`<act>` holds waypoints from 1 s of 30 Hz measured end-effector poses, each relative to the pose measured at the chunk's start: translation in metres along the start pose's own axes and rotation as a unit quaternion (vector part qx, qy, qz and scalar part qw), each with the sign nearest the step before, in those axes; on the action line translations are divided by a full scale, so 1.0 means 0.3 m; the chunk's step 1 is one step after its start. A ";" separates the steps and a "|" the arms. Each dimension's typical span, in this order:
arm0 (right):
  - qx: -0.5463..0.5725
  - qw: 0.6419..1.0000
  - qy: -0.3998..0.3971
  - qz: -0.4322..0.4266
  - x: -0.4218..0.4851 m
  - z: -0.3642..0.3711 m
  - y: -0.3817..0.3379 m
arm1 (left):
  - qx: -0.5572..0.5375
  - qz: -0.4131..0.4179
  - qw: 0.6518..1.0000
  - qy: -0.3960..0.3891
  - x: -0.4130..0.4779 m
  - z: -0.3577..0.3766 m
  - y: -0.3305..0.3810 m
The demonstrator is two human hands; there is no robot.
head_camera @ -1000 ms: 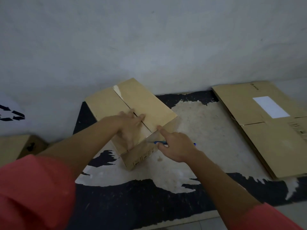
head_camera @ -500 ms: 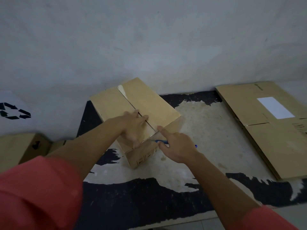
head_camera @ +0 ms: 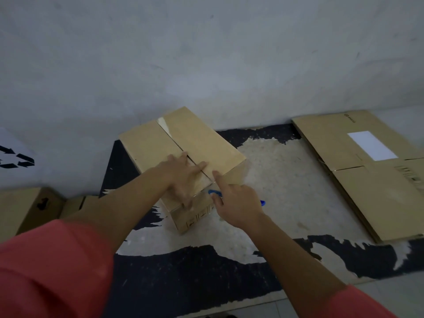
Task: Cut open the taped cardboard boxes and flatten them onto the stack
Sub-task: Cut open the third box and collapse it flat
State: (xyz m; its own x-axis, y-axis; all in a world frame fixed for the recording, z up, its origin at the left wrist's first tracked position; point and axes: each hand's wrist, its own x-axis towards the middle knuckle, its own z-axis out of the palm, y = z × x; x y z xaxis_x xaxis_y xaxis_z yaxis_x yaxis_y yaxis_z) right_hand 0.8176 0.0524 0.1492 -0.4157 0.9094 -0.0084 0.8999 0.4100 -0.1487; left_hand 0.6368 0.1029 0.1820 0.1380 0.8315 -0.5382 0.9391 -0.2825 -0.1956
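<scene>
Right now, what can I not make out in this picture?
Blue cutter: head view, right hand covers its middle; no blade shows.
Box: left hand covers the seam's near end; side print too small.
Flattened stack: right frame edge cuts it off.

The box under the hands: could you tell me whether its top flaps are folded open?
No, both flaps of the box lie flat and closed under the left hand.

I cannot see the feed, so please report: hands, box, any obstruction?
Left hand flat on box, pressing. Right hand grips cutter at near end of seam. Box closed. Left fingers reach seam, ahead of cutter.
</scene>
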 end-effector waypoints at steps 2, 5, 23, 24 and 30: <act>0.015 1.000 -0.004 0.023 0.000 -0.002 0.007 | 0.028 -0.005 1.000 -0.003 -0.002 -0.004 0.013; 0.050 0.996 -0.006 0.069 0.018 -0.020 0.045 | 0.031 -0.004 0.999 -0.013 -0.030 -0.022 0.031; 0.191 0.976 -0.078 0.072 0.148 -0.212 0.191 | -0.087 -0.007 0.995 0.056 -0.068 -0.002 0.002; 0.219 0.970 -0.085 0.061 0.176 -0.215 0.168 | -0.133 -0.015 0.989 0.070 -0.057 0.002 -0.017; 0.228 0.967 -0.112 0.023 0.410 -0.195 0.000 | -0.178 -0.039 0.980 0.079 -0.023 -0.009 -0.129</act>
State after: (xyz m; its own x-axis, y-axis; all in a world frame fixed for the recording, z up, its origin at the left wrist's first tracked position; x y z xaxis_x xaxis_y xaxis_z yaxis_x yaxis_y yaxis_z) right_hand 0.7741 0.1682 0.2060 -0.4410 0.8671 -0.2314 0.7873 0.2500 -0.5636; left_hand 0.6003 0.1093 0.1955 0.0818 0.9156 -0.3938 0.9952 -0.0538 0.0816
